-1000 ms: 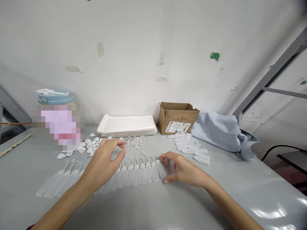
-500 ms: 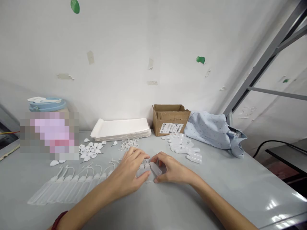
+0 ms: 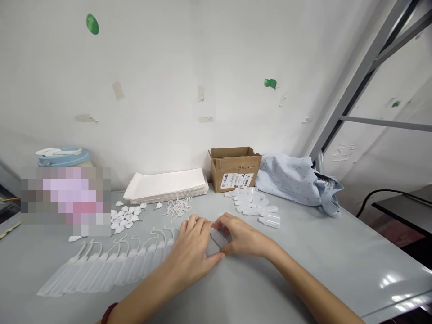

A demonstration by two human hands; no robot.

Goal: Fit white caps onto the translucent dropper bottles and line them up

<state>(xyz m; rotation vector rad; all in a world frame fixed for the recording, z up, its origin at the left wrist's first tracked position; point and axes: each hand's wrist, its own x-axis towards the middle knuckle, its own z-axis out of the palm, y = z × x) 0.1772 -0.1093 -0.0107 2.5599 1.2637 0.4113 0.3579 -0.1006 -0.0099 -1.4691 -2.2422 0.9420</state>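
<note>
A clear plastic bottle lies at the middle of the table between my two hands. My right hand grips it from the right, thumb below and fingers above. Beside its left side is my left hand, its thumb stretched toward the bottle's lower end; whether it holds anything under the palm is hidden. To the left lies a row of several bottles with white string loops, its right end partly behind my left hand. Loose white strings and white caps are farther back. Other clear bottles lie behind my right hand.
Against the wall stand a stack of white sheets and an open cardboard box. Light blue cloth lies right of the box. At the far left is a blue-lidded container with a blurred area below it.
My left hand has closed its spread fingers and moved slightly down, its thumb reaching farther right. More of the looped bottle row shows. The whole view has shifted a little.
</note>
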